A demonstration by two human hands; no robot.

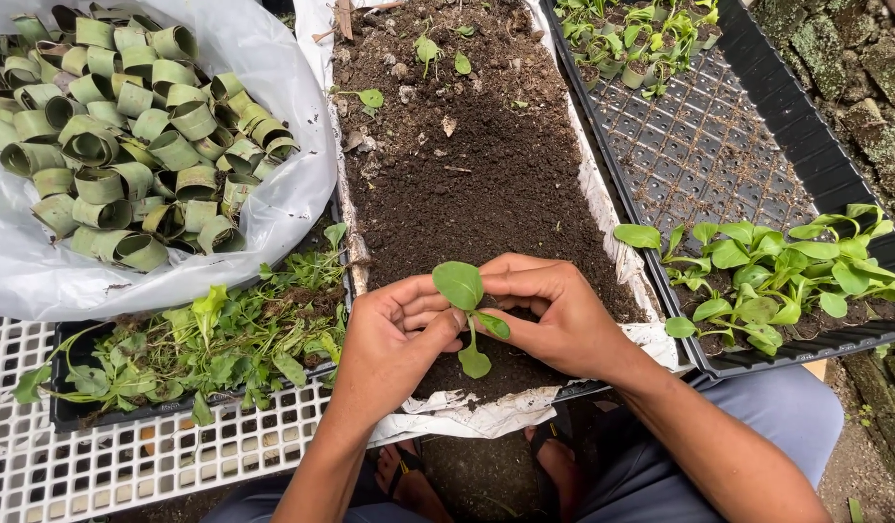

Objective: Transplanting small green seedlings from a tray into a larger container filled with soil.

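Observation:
A small green seedling point(464, 293) with round leaves stands between my two hands, over the near end of a long bed of dark soil point(467, 165). My left hand point(394, 339) curls around the seedling's base from the left. My right hand point(549, 310) closes on it from the right, fingertips pinching near the stem. The roots and whatever wraps them are hidden inside my fingers. A lower leaf hangs below my hands.
A white plastic sheet holds several rolled green leaf cups point(128, 126) at the upper left. A black tray of pulled seedlings point(196, 349) sits on a white lattice crate point(99, 455). A black cell tray point(709, 145) with planted seedlings point(777, 271) lies right; a mossy stone wall lies beyond.

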